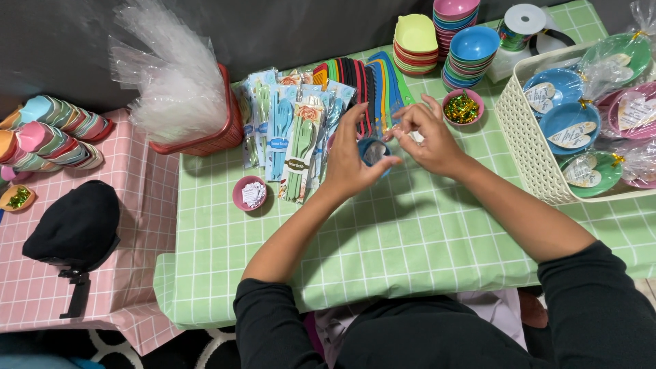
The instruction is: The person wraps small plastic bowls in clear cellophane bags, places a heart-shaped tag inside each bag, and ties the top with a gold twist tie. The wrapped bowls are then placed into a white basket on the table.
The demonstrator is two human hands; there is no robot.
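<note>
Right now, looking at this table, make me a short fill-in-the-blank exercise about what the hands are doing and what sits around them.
1. The left hand and right hand work together on a small ____ dish above the green checked tablecloth.
2. The pink bowl beyond the right hand holds shiny ____ and green twist ties.
3. The wrapped plates lie in a ____ basket.

Missing words: blue; gold; white

blue dish [374,152] half hidden, basket [526,137] cropped
</note>
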